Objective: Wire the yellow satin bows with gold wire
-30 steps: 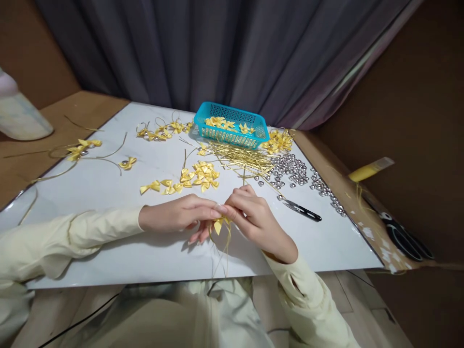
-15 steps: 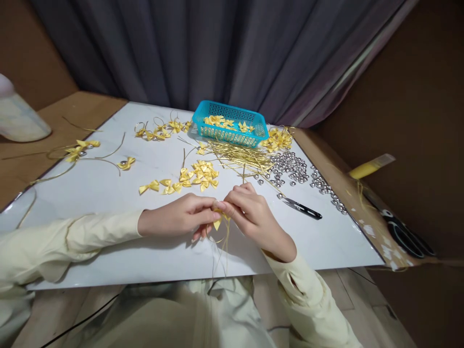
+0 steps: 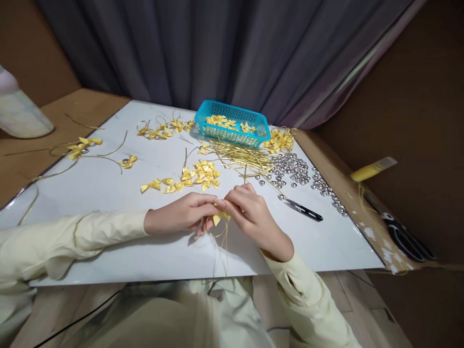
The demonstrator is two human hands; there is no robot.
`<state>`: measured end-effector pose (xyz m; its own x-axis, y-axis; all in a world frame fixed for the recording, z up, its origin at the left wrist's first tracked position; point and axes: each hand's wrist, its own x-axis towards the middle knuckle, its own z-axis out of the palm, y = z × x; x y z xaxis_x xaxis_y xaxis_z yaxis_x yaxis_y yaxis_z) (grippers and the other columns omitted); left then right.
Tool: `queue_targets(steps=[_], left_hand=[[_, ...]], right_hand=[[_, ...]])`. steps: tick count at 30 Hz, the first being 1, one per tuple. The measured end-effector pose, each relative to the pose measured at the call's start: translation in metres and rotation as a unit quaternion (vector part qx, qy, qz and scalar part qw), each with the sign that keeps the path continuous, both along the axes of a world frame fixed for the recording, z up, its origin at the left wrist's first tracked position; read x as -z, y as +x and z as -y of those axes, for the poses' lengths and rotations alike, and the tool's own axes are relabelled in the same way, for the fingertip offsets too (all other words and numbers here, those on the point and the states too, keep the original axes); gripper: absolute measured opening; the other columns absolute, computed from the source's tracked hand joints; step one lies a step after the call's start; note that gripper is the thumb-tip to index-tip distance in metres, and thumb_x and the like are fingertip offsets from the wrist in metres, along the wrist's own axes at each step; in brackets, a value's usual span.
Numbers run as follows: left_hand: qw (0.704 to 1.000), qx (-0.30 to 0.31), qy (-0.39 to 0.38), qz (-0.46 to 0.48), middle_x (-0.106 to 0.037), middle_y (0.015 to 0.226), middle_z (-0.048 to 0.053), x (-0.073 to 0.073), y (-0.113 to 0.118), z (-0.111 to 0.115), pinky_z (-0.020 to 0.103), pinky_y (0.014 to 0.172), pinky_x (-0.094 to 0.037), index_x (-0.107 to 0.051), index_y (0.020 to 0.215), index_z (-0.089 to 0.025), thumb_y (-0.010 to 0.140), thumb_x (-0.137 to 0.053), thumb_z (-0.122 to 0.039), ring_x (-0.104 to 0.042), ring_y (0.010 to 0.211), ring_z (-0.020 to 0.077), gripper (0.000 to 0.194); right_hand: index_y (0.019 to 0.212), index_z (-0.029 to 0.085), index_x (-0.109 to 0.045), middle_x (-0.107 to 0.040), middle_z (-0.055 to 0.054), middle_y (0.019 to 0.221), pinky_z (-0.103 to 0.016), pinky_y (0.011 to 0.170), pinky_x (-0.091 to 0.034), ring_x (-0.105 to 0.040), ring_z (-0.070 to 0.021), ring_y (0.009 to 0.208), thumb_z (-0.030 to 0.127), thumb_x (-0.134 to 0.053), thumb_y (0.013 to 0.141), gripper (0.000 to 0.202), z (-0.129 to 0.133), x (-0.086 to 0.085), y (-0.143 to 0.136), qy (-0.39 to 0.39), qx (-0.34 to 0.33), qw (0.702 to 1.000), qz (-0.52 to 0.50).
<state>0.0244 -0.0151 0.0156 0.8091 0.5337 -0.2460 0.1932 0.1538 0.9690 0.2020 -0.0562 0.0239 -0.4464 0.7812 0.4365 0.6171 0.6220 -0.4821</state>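
Note:
Close to the table's front edge, my left hand (image 3: 186, 212) and my right hand (image 3: 251, 209) meet fingertip to fingertip. Between them they pinch a yellow ribbon bow (image 3: 217, 219), mostly covered by my fingers. Thin gold cord ends (image 3: 225, 239) hang from it toward me, one curving into a loop. Just beyond my hands lies a loose group of yellow bows (image 3: 206, 174). A pile of gold cords (image 3: 241, 157) sits farther back. Silver heart-shaped beads (image 3: 292, 166) are scattered to the right, near black thread snips (image 3: 303, 210).
A blue plastic basket (image 3: 232, 137) with yellow bows stands at the back. Finished-looking bows with cords (image 3: 159, 131) lie left of it. On the right ledge are black-handled scissors (image 3: 404, 237) and a yellow tube (image 3: 373, 169). A pale bottle (image 3: 23, 108) stands far left.
The view has shifted slightly. Both hands stay together on the yellow bow with almost no movement; the cord ends still hang below.

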Motion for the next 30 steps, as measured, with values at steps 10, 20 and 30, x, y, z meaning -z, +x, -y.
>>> queue_targets(steps=[10,20,30], left_hand=[[0.996,0.023,0.085,-0.016,-0.047,0.051,-0.007,-0.0027,-0.0028,0.0013,0.017,0.043,-0.034,-0.049,0.082,-0.015,0.086,-0.045,-0.029,-0.044,0.042,0.0059,0.015],[0.998,-0.004,0.061,-0.007,-0.035,0.045,-0.010,-0.0040,-0.0004,0.0027,0.017,0.038,-0.022,-0.047,0.076,-0.015,0.084,-0.046,-0.028,-0.028,0.038,0.0044,0.016],[0.994,-0.001,0.109,-0.003,-0.036,0.044,-0.010,-0.0049,-0.0034,0.0033,0.017,0.039,-0.024,-0.047,0.074,-0.016,0.085,-0.044,-0.026,-0.030,0.039,0.0047,0.015]], right_hand=[[0.066,0.015,-0.043,-0.041,0.002,0.059,-0.026,0.068,-0.028,-0.038,-0.0104,0.057,0.033,-0.032,0.100,0.039,-0.0007,0.0029,-0.0013,-0.001,-0.001,1.000,0.004],[0.065,0.017,-0.038,-0.040,0.001,0.057,-0.028,0.065,-0.027,-0.035,-0.0119,0.056,0.024,-0.035,0.097,0.033,-0.0012,0.0088,-0.0041,0.067,0.030,0.997,0.012],[0.066,0.015,-0.047,-0.048,0.002,0.059,-0.025,0.065,-0.030,-0.040,-0.0095,0.057,0.032,-0.043,0.096,0.035,-0.0021,0.0059,0.0008,-0.007,0.011,0.998,-0.065]])
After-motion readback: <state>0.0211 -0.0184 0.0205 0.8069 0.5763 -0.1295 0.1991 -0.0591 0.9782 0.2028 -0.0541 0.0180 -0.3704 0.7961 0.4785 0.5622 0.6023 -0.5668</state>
